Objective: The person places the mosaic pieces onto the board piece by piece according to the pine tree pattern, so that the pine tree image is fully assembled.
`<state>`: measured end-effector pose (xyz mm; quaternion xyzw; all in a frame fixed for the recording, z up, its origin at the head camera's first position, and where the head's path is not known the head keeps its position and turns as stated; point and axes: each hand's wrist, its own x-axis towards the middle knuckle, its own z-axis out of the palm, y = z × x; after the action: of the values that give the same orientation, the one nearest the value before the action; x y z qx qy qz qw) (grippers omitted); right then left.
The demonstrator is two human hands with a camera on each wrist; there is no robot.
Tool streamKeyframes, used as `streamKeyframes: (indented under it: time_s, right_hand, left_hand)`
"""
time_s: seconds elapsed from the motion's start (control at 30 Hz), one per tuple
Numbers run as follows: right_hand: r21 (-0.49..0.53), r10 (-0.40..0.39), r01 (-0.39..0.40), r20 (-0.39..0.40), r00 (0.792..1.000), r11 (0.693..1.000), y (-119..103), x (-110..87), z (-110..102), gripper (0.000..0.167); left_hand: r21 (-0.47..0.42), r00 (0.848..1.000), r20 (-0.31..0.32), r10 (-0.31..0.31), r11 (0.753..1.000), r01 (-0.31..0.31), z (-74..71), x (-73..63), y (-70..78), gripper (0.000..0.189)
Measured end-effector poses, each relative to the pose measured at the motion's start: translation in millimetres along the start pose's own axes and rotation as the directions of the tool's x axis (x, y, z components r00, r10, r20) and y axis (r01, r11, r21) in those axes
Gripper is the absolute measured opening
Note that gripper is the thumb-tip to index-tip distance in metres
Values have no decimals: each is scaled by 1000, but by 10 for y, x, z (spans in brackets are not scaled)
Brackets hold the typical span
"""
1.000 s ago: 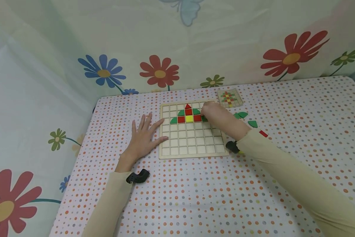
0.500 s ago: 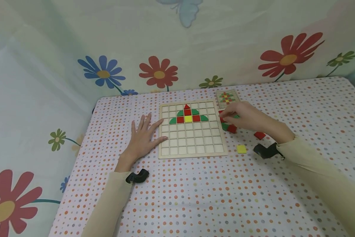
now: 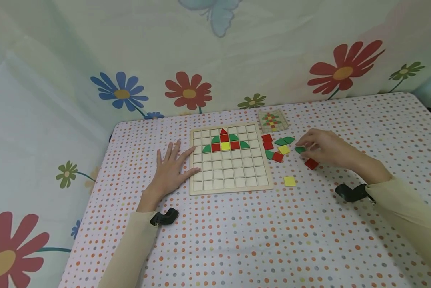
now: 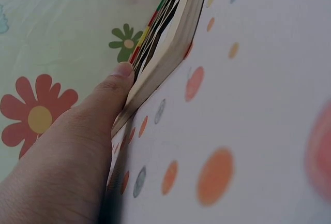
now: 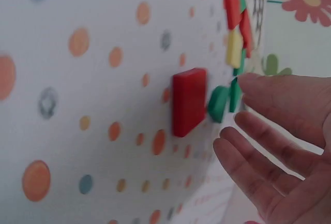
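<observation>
My left hand [image 3: 170, 172] lies with fingers spread at the left edge of a wooden grid board [image 3: 231, 191]. Its thumb and forefinger touch the frame; in the left wrist view the thumb [image 4: 111, 87] rests along the board's side. On the board, a red triangle [image 3: 223, 131] tops red squares, a yellow square [image 3: 225, 146] and green rounded pieces. To the right, my right hand [image 3: 328, 148] hovers over a loose green piece [image 3: 299, 150], thumb and fingers apart. The right wrist view shows that green piece [image 5: 218, 104] just past the fingertips, beside a red square [image 5: 189, 101].
Loose red, green and yellow pieces lie right of the board, including two touching green pieces [image 3: 284, 141] and a yellow square [image 3: 289, 181] nearer the front. A pattern card [image 3: 274, 121] with a tree-like design lies behind them. A flowered cloth [image 3: 129, 52] hangs behind the table.
My right hand has left the board's right side and moved right, over the loose pieces. A green piece it covered on the board now shows. The left hand keeps its place.
</observation>
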<state>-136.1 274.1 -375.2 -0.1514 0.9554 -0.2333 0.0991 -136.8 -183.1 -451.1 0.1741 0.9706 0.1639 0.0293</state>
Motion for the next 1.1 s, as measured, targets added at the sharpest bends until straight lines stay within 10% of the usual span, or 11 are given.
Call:
streamKeyframes:
  time_s: [0.6, 1.1]
  right_hand:
    - [2, 142, -142, 27, 990, 990, 100, 237, -37, 27]
    - [53, -13, 16, -51, 999, 998, -334, 297, 62, 14]
  left_hand:
    - [5, 1000, 13, -13, 1000, 13, 9, 15, -9, 79]
    - [-9, 1000, -1, -18, 1000, 18, -1, 5, 8, 79]
